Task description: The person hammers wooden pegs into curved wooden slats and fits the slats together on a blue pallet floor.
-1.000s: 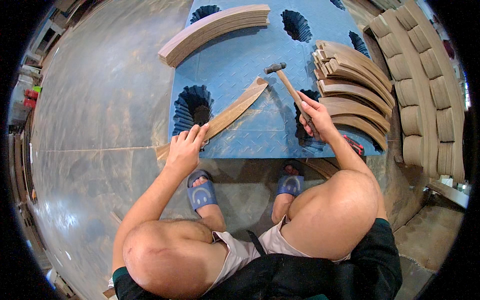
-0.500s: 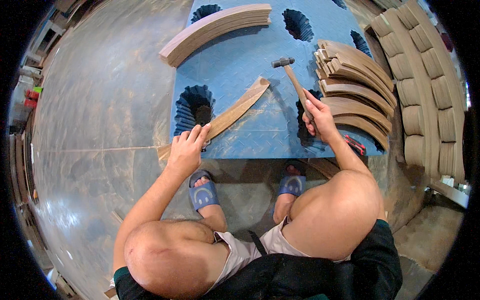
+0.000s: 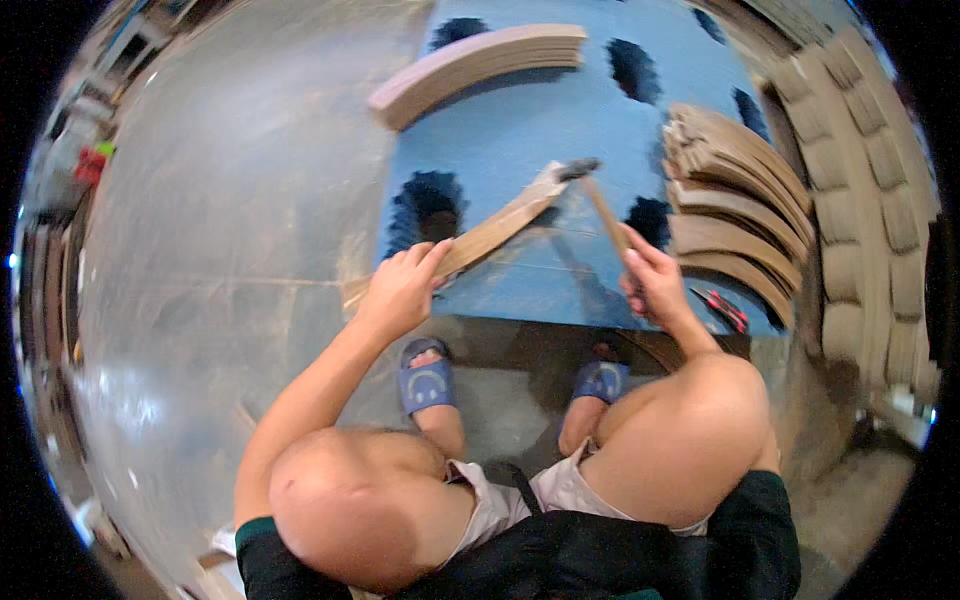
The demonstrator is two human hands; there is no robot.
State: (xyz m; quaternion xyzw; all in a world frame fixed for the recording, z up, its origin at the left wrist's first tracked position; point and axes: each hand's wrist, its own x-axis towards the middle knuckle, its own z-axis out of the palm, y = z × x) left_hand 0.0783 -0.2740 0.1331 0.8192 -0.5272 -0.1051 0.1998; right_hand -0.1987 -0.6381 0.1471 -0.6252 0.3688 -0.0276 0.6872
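In my right hand (image 3: 655,277) is a hammer (image 3: 606,215), gripped by its wooden handle. Its dark metal head is right at the far end of a curved wooden strip (image 3: 497,229); blur hides whether the two touch. My left hand (image 3: 404,288) is wrapped over the near part of that strip, which slants up to the right above a blue ridged metal plate (image 3: 530,290). Right of the hammer lies a pile of curved wooden pieces (image 3: 735,235) on the plate.
A neat curved stack of wooden strips (image 3: 480,70) sits at the plate's far left. Dark ragged holes (image 3: 633,70) pierce the plate. A red-and-black tool (image 3: 722,309) lies near its front right. Bundled wooden pieces (image 3: 835,215) stand in rows at the right, beyond the plate.
The hammer head has come down and forward to the strip's far end. The whole view has shifted, so everything sits further right. My left hand keeps its grip on the strip.
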